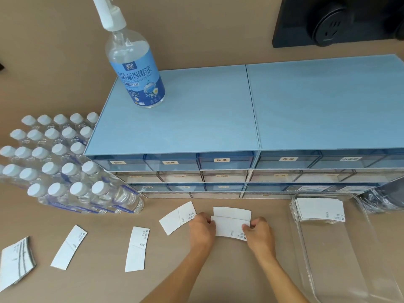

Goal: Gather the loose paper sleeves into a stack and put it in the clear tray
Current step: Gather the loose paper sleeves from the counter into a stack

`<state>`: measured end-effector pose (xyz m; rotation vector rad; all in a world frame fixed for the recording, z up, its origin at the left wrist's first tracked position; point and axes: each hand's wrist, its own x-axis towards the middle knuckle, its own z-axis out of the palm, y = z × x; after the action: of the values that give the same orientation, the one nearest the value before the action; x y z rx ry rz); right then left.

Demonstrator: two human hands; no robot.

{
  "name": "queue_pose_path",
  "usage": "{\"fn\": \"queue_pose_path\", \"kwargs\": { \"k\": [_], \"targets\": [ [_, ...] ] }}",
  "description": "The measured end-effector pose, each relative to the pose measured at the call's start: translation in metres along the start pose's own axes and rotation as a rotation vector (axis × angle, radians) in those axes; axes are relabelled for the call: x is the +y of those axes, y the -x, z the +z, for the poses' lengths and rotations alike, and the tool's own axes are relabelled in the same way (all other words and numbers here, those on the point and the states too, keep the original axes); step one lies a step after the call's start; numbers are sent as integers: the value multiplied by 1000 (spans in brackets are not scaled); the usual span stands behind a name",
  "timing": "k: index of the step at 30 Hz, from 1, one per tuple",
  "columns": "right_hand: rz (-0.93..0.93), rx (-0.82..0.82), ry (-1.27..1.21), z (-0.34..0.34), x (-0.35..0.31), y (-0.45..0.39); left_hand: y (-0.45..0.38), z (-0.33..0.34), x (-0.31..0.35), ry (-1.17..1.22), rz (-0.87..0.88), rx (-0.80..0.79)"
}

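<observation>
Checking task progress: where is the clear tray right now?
In the head view, the clear tray sits at the right of the table, right of the right hand, just in front of the blue drawer cabinet, with a stack of sleeves inside.

The paper sleeves [231,226] are matt white card with small dark print, flat and smooth. The clear tray [341,259] is glossy transparent plastic, catching pale glare along its rim. The table [185,270] has a matt beige-brown finish, possibly laminate. The drawer cabinet [175,119] looks like plastic: a matt, faintly grained light-blue top and translucent glossy drawer fronts. The spray bottle [135,68] is clear plastic with a shiny blue label. The water bottles [65,169] are clear glossy plastic with matt white caps.
</observation>
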<state>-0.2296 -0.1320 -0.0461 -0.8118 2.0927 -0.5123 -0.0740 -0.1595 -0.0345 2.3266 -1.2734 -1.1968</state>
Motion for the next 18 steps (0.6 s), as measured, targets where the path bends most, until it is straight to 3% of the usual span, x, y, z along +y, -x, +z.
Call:
{"fn": "queue_pose_path", "kwargs": {
  "k": [18],
  "targets": [
    [60, -91, -255, 1, 2, 5, 2, 3, 2, 143, -119, -86]
  ]
}}
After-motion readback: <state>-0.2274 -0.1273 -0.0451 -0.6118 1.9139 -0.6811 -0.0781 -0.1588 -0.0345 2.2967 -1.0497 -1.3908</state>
